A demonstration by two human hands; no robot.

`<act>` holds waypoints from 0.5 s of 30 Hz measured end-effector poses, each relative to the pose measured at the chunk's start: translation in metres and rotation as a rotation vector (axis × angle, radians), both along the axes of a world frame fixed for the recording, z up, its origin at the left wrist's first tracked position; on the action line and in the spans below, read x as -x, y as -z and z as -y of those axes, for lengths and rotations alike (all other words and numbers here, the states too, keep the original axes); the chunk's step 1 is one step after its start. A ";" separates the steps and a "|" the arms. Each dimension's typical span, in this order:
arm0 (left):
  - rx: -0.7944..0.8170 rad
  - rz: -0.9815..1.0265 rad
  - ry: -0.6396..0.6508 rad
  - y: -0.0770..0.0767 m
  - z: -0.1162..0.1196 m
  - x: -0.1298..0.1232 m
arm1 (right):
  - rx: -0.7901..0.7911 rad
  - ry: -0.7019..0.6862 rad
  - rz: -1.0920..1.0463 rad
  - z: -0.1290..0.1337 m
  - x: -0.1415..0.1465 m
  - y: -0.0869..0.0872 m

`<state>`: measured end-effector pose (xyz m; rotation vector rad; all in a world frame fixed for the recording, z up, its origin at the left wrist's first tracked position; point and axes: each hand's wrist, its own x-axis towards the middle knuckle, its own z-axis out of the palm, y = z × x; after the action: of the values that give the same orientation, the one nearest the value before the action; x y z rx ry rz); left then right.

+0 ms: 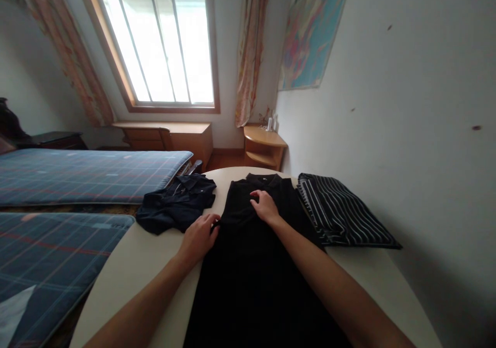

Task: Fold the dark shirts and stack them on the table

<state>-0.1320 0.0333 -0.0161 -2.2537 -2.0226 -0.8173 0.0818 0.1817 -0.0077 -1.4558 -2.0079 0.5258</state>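
A black collared shirt (251, 275) lies lengthwise on a pale round table (135, 281), its collar at the far end. At the shirt's left edge, my left hand (199, 238) is closed on the black cloth. My right hand (265, 206) is over the upper part of the shirt, fingers apart and slightly curled, with nothing held. A dark navy shirt (174, 203) lies crumpled left of the black one. On the right is a folded black cloth with white stripes (341, 213), touching or very near the black shirt.
Two beds with blue plaid mattresses (89, 177) stand to the left. Beyond the table are a wooden desk (186, 128) under the window and a small corner shelf (265, 136). A white wall (418, 105) rises close on the right.
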 end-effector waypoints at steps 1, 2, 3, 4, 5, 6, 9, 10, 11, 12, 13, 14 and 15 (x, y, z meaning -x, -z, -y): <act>-0.004 -0.001 0.001 -0.001 0.000 -0.001 | -0.039 -0.003 0.065 0.003 0.000 -0.001; -0.007 0.002 -0.001 -0.003 -0.001 -0.002 | -0.079 -0.010 0.125 0.007 0.001 -0.001; -0.006 0.010 -0.005 -0.004 -0.001 -0.003 | -0.113 -0.027 0.173 0.011 0.003 -0.002; -0.002 0.021 -0.014 -0.005 -0.001 -0.003 | -0.144 -0.059 0.211 0.015 0.005 -0.002; 0.003 0.034 -0.026 -0.005 -0.002 -0.003 | -0.170 -0.103 0.242 0.019 0.008 -0.002; 0.008 0.045 -0.039 -0.006 -0.003 -0.002 | -0.190 -0.154 0.265 0.023 0.012 -0.001; 0.022 0.064 -0.063 -0.005 -0.004 -0.001 | -0.208 -0.255 0.313 0.029 0.026 0.001; 0.025 0.066 -0.065 -0.004 -0.005 -0.001 | -0.204 -0.260 0.325 0.028 0.031 0.001; 0.027 0.067 -0.063 -0.003 -0.005 0.000 | -0.197 -0.255 0.332 0.026 0.036 0.000; 0.029 0.068 -0.060 -0.002 -0.005 0.000 | -0.182 -0.245 0.334 0.021 0.041 -0.001; 0.034 0.068 -0.055 -0.002 -0.005 0.000 | -0.160 -0.228 0.331 0.015 0.046 -0.003; 0.040 0.069 -0.053 -0.001 -0.006 0.000 | -0.131 -0.207 0.320 0.008 0.051 -0.005; 0.047 0.072 -0.055 -0.001 -0.006 0.001 | -0.094 -0.179 0.300 -0.001 0.055 -0.006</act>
<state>-0.1328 0.0391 -0.0154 -2.2128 -2.1456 -0.8675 0.0266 0.1827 -0.0013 -1.3703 -2.3795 0.2929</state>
